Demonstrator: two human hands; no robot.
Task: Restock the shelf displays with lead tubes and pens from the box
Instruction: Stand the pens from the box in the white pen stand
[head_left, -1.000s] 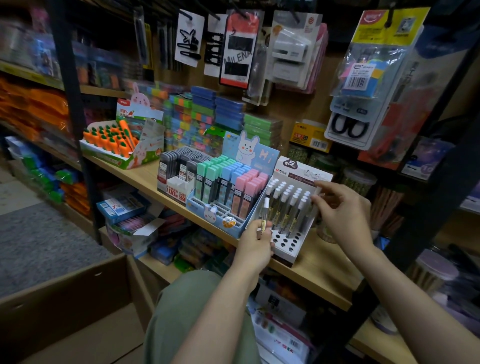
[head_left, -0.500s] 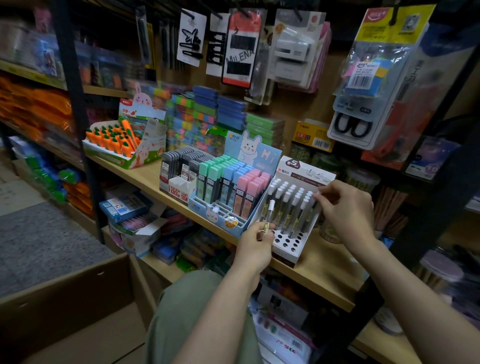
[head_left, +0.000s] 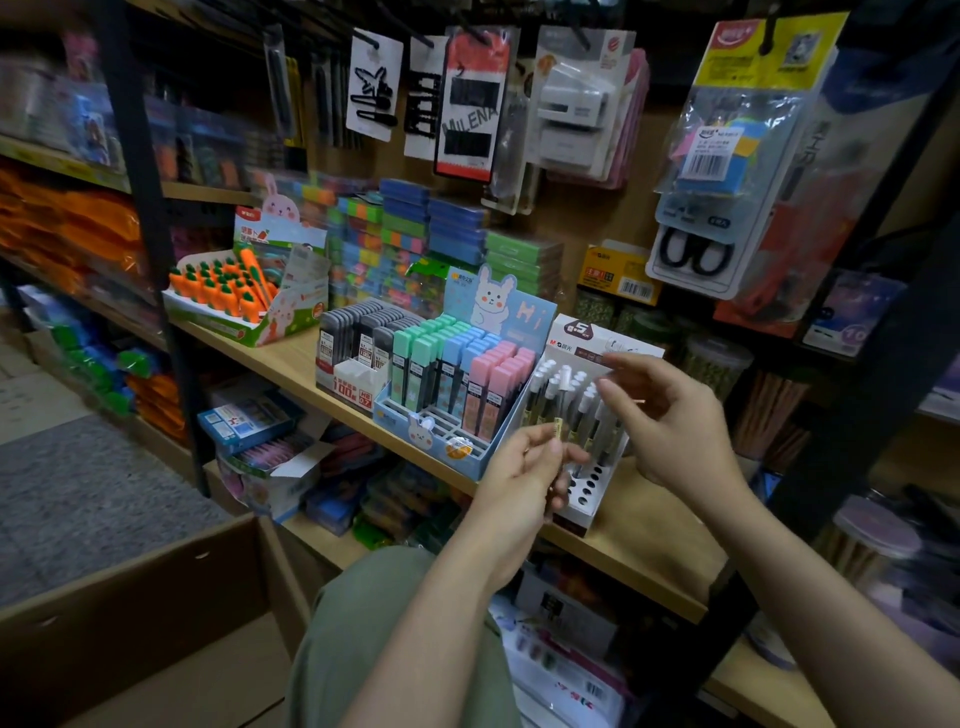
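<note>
My left hand (head_left: 522, 470) pinches the lower end of a clear pen with a white cap (head_left: 561, 402) and holds it upright over the front rows of the white pen display (head_left: 579, 501) on the wooden shelf (head_left: 644, 525). The display holds several white-capped pens, and its front holes are vacant. My right hand (head_left: 672, 428) hovers in front of those pens, fingers spread and holding nothing. To the left stand a blue rabbit display of pastel lead tubes (head_left: 447, 434) and a box of black lead tubes (head_left: 353, 353). A cardboard box (head_left: 130, 597) sits low at the left.
A carrot pen display (head_left: 244, 306) sits further left on the shelf. Stacked colourful packs (head_left: 405, 234) line the back. Carded clips, staplers and scissors (head_left: 691, 254) hang above. Jars (head_left: 717, 358) stand to the right. A black upright (head_left: 156, 249) divides the shelving.
My left hand carried the pen right and slightly up, over the white display. My right hand came off the pens' caps and its fingers spread open.
</note>
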